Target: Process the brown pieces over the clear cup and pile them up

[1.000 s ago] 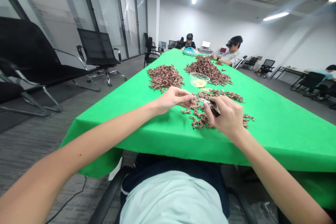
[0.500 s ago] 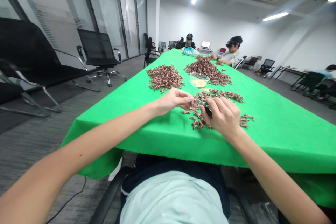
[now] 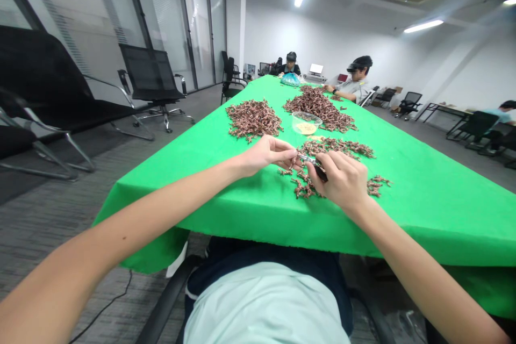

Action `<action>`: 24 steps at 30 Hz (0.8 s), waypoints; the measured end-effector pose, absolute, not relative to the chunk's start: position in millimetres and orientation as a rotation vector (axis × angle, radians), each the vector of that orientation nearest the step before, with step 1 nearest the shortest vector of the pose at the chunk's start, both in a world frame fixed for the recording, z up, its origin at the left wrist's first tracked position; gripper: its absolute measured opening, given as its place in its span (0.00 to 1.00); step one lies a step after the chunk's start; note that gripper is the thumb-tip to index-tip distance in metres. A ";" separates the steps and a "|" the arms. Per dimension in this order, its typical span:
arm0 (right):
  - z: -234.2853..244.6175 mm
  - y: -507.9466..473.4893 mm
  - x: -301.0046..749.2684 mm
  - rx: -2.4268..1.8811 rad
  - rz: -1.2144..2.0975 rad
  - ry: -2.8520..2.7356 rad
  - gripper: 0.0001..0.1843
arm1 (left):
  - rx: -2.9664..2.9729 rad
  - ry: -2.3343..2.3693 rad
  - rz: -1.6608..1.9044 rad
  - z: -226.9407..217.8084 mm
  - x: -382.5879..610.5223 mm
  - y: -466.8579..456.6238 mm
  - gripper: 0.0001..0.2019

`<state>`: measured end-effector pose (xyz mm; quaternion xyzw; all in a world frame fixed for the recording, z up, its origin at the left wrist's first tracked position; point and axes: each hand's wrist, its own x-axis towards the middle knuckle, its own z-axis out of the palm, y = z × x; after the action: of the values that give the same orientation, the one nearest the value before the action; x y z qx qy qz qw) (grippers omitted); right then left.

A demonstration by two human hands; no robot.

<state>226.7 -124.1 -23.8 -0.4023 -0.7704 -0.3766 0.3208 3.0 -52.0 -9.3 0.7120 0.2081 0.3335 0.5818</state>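
My left hand [image 3: 272,155] is closed in a pinch on a small brown, knobbly piece [image 3: 293,162]. My right hand [image 3: 342,176] wraps round a pliers-like hand tool [image 3: 320,171] with dark handles and short metal jaws. The jaws point left and meet the piece at my left fingertips. Whether they grip it is too small to tell. Below and beyond both hands, a loose scatter of similar brown pieces [image 3: 336,146] lies on the green cloth [image 3: 226,188].
Beyond my left hand is a heap of brown pieces [image 3: 253,118]. A larger heap [image 3: 320,107] lies behind a clear plastic tub [image 3: 306,123] with pale yellowish bits. A blue bag [image 3: 290,79] and two people are farther along the table. Chairs [image 3: 153,72] stand at left.
My right hand has shifted very slightly left and the tool has turned a little, so its metal jaws show more clearly. My left hand keeps its pinch.
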 end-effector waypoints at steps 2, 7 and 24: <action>-22.5 -125.0 224.2 -1.096 -0.805 -1.990 0.14 | 1.697 0.480 0.784 -8.6 2.4 -52.2 0.18; -11.0 -131.1 220.1 -1.230 -0.310 -1.997 0.18 | 1.721 0.445 0.784 -9.7 2.1 -50.7 0.19; -17.5 -130.5 221.2 -1.258 -0.218 -1.871 0.17 | 1.613 0.485 0.840 -12.5 7.5 -54.1 0.20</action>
<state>221.2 -130.5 -17.5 -0.5028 -0.7481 -0.0870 0.4243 7.5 -54.1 -12.5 0.6926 0.2084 0.3605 0.5890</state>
